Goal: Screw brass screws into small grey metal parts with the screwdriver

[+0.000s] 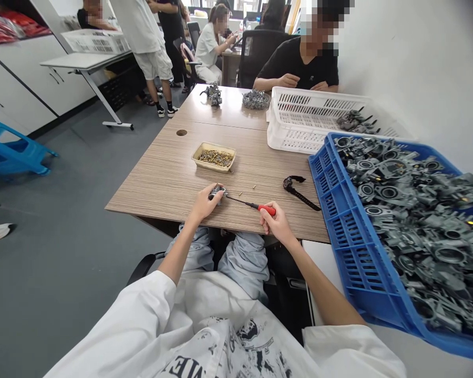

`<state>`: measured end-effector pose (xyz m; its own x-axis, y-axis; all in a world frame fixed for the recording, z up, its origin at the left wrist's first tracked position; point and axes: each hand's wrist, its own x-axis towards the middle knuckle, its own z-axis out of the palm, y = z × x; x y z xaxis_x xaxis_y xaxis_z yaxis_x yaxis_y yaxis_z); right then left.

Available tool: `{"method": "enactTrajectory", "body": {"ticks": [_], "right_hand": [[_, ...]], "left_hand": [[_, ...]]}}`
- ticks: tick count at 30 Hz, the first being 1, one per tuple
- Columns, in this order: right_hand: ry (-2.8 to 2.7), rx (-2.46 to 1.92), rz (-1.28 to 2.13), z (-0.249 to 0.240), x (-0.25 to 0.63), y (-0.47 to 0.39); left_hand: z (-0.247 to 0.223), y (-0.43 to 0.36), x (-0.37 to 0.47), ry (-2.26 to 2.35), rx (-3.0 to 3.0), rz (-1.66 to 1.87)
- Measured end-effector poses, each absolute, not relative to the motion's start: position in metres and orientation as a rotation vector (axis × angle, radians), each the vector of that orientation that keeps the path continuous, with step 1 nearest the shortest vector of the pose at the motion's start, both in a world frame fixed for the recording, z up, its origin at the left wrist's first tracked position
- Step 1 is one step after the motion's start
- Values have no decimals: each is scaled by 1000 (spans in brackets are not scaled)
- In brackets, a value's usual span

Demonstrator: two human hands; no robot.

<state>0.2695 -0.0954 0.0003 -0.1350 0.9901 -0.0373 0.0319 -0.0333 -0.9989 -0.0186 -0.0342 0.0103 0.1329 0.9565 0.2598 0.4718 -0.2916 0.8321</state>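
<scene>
My left hand [207, 201] is closed around a small grey metal casting [219, 191] on the table near its front edge. In my right hand [276, 220] is a screwdriver [266, 209] with a red and black handle. Its thin shaft points left, and the tip meets the casting's right side; the exact contact is too small to make out. Two small brass-coloured pieces [240, 193] lie just beyond the shaft. Farther back stands a cream tray [195, 157] of many small brass-coloured and dark pieces.
A black wristwatch [299, 193] lies right of the screwdriver. The blue crate [339, 231] at right is heaped with grey castings. Behind it stands a white basket [287, 139]. A metal assembly [213, 94] and a container of small parts [255, 99] sit near a seated person [305, 65] across the table.
</scene>
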Motion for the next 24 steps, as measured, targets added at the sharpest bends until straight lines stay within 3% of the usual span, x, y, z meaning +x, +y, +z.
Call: {"method": "enactTrajectory", "body": {"ticks": [24], "right_hand": [[-1318, -1191, 1327, 0, 270, -95]], "left_hand": [[10, -34, -19, 1389, 1832, 1065]]}}
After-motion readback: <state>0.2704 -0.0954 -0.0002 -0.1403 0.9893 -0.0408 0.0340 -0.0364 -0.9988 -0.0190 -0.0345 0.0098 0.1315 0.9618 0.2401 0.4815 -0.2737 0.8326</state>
